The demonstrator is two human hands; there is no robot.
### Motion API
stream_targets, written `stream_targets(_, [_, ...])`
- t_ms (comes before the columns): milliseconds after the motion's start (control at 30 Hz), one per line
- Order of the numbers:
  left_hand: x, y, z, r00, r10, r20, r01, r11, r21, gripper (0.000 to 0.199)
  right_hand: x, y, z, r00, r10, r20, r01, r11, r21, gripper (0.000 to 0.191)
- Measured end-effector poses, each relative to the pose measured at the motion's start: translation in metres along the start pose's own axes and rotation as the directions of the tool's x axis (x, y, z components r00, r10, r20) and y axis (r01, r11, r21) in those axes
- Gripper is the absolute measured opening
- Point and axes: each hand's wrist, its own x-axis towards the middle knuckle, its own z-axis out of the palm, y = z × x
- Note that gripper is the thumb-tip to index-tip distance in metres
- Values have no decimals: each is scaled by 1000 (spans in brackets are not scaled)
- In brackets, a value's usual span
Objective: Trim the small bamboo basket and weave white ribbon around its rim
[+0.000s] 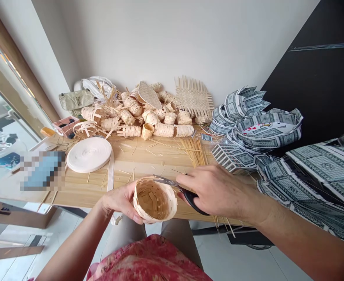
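Note:
My left hand (pixel 124 203) grips a small round woven basket (pixel 155 201) by its left side, with the open mouth tilted toward me. In my right hand (pixel 215 191) is a pair of scissors (pixel 189 197) with black handles. Their blades lie along the basket's far rim, pointing left; whether they are parted I cannot tell. Some flat strip pieces rest inside the basket. A white roll of ribbon (pixel 89 154) lies on the wooden table (pixel 131 160), its loose end running down toward my left hand.
Several small woven baskets (pixel 133 106) are heaped against the wall beside a flat woven mat (pixel 194 95). Thin sticks (pixel 194 150) lie in a bundle. Folded playing-card bowls (pixel 268 128) crowd the right side. A pink box (pixel 66 125) stands at the left.

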Motion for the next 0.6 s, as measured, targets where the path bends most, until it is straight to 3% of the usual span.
stream_targets(267, [-1,0,-2,999,26,-37,-26,1000,-1,96,-2,1,2,1000,-8,17,7,1000,3,10])
stream_targets(433, [0,-3,-9,998,69,3,-69,997,37,100,-1,-1,-7,997,16,69,-20,998,56,11])
stream_targets(600, [2,-9,-15,997,13,76,-17,999,48,103,1,-5,-14,991,-19,134,5,995,99,10])
